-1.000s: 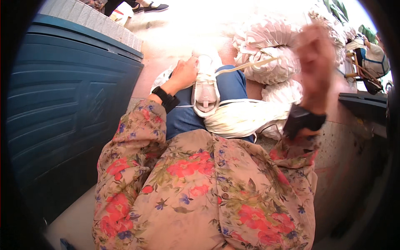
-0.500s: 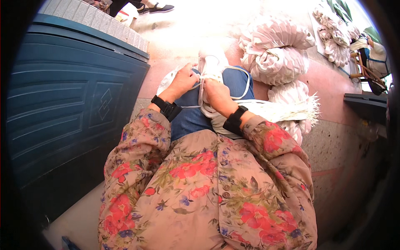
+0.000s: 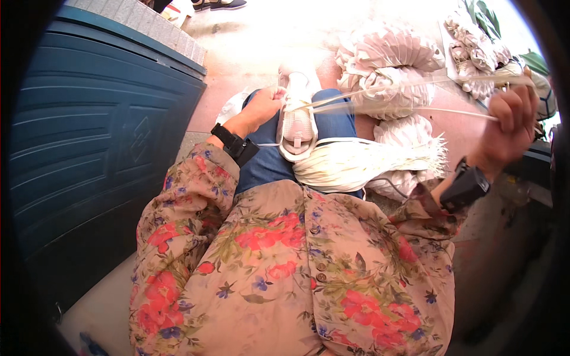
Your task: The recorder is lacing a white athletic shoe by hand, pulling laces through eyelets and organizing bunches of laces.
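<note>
A pale sneaker [image 3: 298, 126] lies on my lap between my jeans-covered knees. My left hand [image 3: 264, 108] is beside its left edge, fingers pinched together against the shoe. Far out to the right, my right hand [image 3: 510, 121] is closed around a white shoelace [image 3: 433, 109]. Stretched, partly blurred strands run from that hand back to the sneaker's lace area. A short piece of white lace also shows left of the shoe, by my wrist. Across my right thigh lies a thick bundle of white shoelaces [image 3: 350, 163], its frayed-looking ends pointing right.
Stacks of pale nested shoes [image 3: 389, 53] stand on the floor ahead to the right, with more shoes [image 3: 472, 50] farther off. A blue panelled door [image 3: 101, 124] is close on my left. Another person's dark shoes [image 3: 225, 5] show at the top.
My right hand has swung from the sneaker far out to the right, drawing lace strands taut. My left hand stays beside the shoe, which is now less covered.
</note>
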`<state>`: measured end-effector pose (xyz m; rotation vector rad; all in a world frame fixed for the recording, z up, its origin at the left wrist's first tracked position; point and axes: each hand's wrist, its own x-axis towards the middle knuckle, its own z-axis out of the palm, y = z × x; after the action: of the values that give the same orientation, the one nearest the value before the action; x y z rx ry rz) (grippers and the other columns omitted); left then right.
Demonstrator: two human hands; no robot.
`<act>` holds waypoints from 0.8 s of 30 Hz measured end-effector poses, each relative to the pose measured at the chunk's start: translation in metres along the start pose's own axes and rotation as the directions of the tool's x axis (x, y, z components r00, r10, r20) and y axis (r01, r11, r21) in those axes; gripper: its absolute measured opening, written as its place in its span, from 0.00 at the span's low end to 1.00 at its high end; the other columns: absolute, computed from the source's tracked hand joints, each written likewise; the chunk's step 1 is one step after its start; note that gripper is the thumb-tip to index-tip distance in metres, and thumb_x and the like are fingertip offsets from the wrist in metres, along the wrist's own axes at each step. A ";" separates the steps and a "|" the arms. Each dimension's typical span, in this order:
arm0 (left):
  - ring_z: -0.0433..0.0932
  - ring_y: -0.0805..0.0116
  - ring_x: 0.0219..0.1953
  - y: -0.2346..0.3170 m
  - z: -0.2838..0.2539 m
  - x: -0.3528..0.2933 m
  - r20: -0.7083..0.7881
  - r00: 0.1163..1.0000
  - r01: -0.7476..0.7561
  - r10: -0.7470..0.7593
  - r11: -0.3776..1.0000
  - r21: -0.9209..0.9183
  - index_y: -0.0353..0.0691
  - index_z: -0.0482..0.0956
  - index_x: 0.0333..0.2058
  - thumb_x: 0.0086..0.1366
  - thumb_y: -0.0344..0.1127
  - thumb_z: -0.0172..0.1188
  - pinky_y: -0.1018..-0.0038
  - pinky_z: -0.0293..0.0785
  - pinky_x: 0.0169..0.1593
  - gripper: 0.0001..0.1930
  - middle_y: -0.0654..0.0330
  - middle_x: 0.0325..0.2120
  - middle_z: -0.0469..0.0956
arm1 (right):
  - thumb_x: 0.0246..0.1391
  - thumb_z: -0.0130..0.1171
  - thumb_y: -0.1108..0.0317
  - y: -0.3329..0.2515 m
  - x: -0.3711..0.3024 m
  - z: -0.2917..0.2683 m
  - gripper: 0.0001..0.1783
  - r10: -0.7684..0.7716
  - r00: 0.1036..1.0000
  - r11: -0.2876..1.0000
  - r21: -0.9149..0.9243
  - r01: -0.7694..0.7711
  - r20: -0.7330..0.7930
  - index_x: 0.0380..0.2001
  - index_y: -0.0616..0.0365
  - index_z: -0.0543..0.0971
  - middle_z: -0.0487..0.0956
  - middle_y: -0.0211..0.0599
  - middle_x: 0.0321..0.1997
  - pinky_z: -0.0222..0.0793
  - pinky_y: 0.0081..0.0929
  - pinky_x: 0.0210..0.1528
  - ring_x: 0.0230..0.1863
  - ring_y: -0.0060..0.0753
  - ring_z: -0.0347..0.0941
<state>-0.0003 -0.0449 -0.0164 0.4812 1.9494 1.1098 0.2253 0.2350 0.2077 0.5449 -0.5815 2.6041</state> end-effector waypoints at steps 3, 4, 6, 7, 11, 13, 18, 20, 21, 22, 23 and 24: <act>0.69 0.77 0.30 0.003 0.005 -0.003 -0.091 0.977 -0.165 0.192 0.955 0.246 0.33 0.73 0.37 0.54 0.31 0.51 0.81 0.65 0.36 0.12 0.61 0.26 0.74 | 0.55 0.40 0.73 -0.010 -0.011 0.005 0.12 -0.025 1.000 0.999 -0.025 0.025 -0.007 0.17 0.53 0.58 0.52 0.20 0.12 0.36 0.15 0.10 0.10 0.11 0.42; 0.69 0.77 0.29 0.013 0.004 -0.007 -0.008 0.985 -0.161 0.170 0.948 0.275 0.33 0.74 0.35 0.54 0.31 0.51 0.81 0.65 0.36 0.11 0.62 0.25 0.74 | 0.55 0.41 0.72 -0.010 -0.017 0.002 0.13 -0.068 0.997 0.997 -0.032 0.067 -0.035 0.17 0.52 0.58 0.52 0.20 0.12 0.34 0.15 0.10 0.09 0.11 0.42; 0.69 0.77 0.28 0.019 0.005 -0.008 0.077 0.987 -0.160 0.144 0.939 0.303 0.33 0.75 0.33 0.55 0.31 0.51 0.80 0.65 0.35 0.10 0.62 0.24 0.74 | 0.55 0.41 0.72 -0.013 -0.029 -0.006 0.13 -0.109 0.993 0.992 -0.072 0.106 -0.035 0.16 0.52 0.58 0.52 0.20 0.12 0.35 0.15 0.10 0.09 0.11 0.42; 0.69 0.77 0.28 0.020 0.005 -0.008 0.154 0.980 -0.170 0.127 0.934 0.315 0.33 0.76 0.32 0.55 0.32 0.52 0.80 0.65 0.35 0.09 0.63 0.23 0.74 | 0.55 0.41 0.71 -0.014 -0.032 -0.008 0.14 -0.148 0.989 0.983 -0.110 0.144 -0.031 0.16 0.52 0.58 0.51 0.19 0.12 0.37 0.15 0.11 0.09 0.11 0.42; 0.68 0.77 0.27 0.018 0.003 0.002 0.365 0.929 -0.195 0.068 0.926 0.323 0.32 0.75 0.32 0.56 0.33 0.52 0.79 0.65 0.34 0.10 0.63 0.22 0.74 | 0.55 0.41 0.70 -0.014 -0.037 -0.014 0.14 -0.153 0.988 0.976 -0.162 0.145 -0.038 0.16 0.52 0.58 0.52 0.19 0.12 0.38 0.15 0.12 0.09 0.12 0.42; 0.68 0.77 0.27 0.024 0.000 0.005 0.417 0.908 -0.178 0.034 0.933 0.312 0.32 0.75 0.33 0.57 0.34 0.52 0.79 0.65 0.34 0.11 0.62 0.22 0.74 | 0.56 0.40 0.69 -0.016 -0.038 -0.018 0.14 -0.170 0.984 0.968 -0.196 0.156 -0.061 0.16 0.52 0.59 0.52 0.20 0.12 0.40 0.16 0.13 0.10 0.13 0.42; 0.70 0.75 0.28 0.016 -0.015 0.005 0.456 0.858 -0.424 0.236 0.826 0.371 0.32 0.76 0.32 0.59 0.36 0.51 0.79 0.65 0.35 0.12 0.63 0.26 0.75 | 0.57 0.40 0.66 -0.012 -0.039 -0.064 0.11 -0.134 0.932 0.963 -0.266 0.042 -0.337 0.22 0.55 0.61 0.53 0.20 0.14 0.38 0.15 0.14 0.13 0.13 0.42; 0.70 0.74 0.29 0.038 -0.029 -0.019 0.360 0.907 -0.298 0.219 0.938 0.178 0.32 0.75 0.30 0.60 0.36 0.49 0.78 0.65 0.36 0.12 0.62 0.26 0.75 | 0.57 0.42 0.65 0.020 -0.045 -0.103 0.08 -0.117 0.857 0.921 -0.378 -0.095 -0.501 0.31 0.58 0.66 0.53 0.19 0.14 0.40 0.12 0.12 0.12 0.12 0.44; 0.71 0.72 0.30 0.055 -0.040 -0.036 0.252 0.953 -0.165 0.171 0.985 -0.042 0.33 0.75 0.27 0.61 0.36 0.48 0.76 0.66 0.38 0.12 0.62 0.27 0.74 | 0.56 0.44 0.67 0.046 -0.048 -0.113 0.05 -0.127 0.788 0.804 -0.527 -0.274 -0.603 0.31 0.55 0.67 0.53 0.18 0.13 0.42 0.10 0.11 0.12 0.11 0.46; 0.70 0.72 0.30 0.068 -0.054 -0.043 0.199 0.960 -0.154 0.197 0.965 -0.212 0.34 0.74 0.26 0.61 0.36 0.47 0.75 0.66 0.39 0.12 0.61 0.24 0.73 | 0.53 0.47 0.68 0.069 -0.050 -0.118 0.02 -0.076 0.665 0.794 -0.448 -0.411 -0.743 0.30 0.52 0.68 0.53 0.17 0.13 0.43 0.09 0.11 0.12 0.10 0.47; 0.70 0.71 0.30 0.077 -0.072 -0.048 0.146 0.966 -0.144 0.211 0.917 -0.373 0.36 0.72 0.25 0.62 0.35 0.46 0.74 0.65 0.41 0.11 0.61 0.22 0.72 | 0.51 0.49 0.69 0.086 -0.061 -0.129 0.04 0.043 0.636 0.742 -0.402 -0.537 -0.771 0.32 0.51 0.71 0.60 0.17 0.15 0.50 0.10 0.14 0.14 0.10 0.54; 0.68 0.72 0.28 0.078 -0.100 -0.050 0.097 0.951 -0.200 0.293 0.824 -0.530 0.37 0.70 0.25 0.63 0.35 0.45 0.73 0.65 0.40 0.11 0.62 0.20 0.69 | 0.51 0.49 0.68 0.113 -0.061 -0.126 0.06 0.027 0.614 0.511 -0.517 -0.687 -0.789 0.33 0.53 0.72 0.64 0.18 0.17 0.55 0.12 0.18 0.16 0.13 0.58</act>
<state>-0.0566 -0.0885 0.0997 0.5207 1.3795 1.6364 0.1882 0.1828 0.0397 -0.9872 -1.5852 2.2350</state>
